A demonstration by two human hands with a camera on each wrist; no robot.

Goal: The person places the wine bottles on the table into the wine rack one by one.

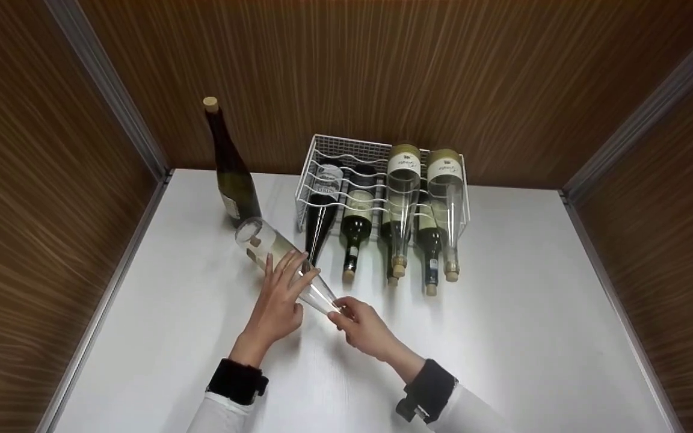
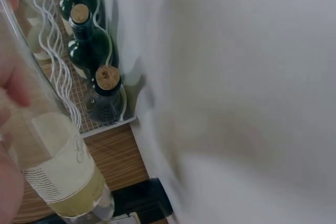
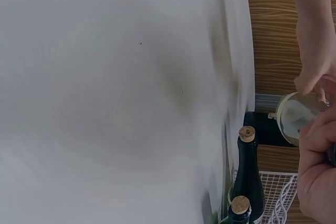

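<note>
A clear glass wine bottle (image 1: 316, 293) slants across the front of the rack, its base toward the back left. My right hand (image 1: 366, 328) grips its neck between thumb and fingers, hiding the mouth end. The left hand (image 1: 277, 296) lies over the body, its fairly straight fingers spread across the glass and the thumb apart on the near side. In the left wrist view the bottle's pale label (image 2: 63, 163) and tan band show near the base. The right wrist view shows curled right-hand fingers (image 3: 317, 145) in front of the round base.
A white wire rack (image 1: 305, 180) stands at the back wall. It holds several corked bottles lying necks forward: dark ones below, two clear ones (image 1: 403, 198) on top. One tall dark bottle (image 1: 235, 180) stands upright left of the rack. Wood-grain walls (image 1: 346, 72) enclose the white table (image 1: 533, 300).
</note>
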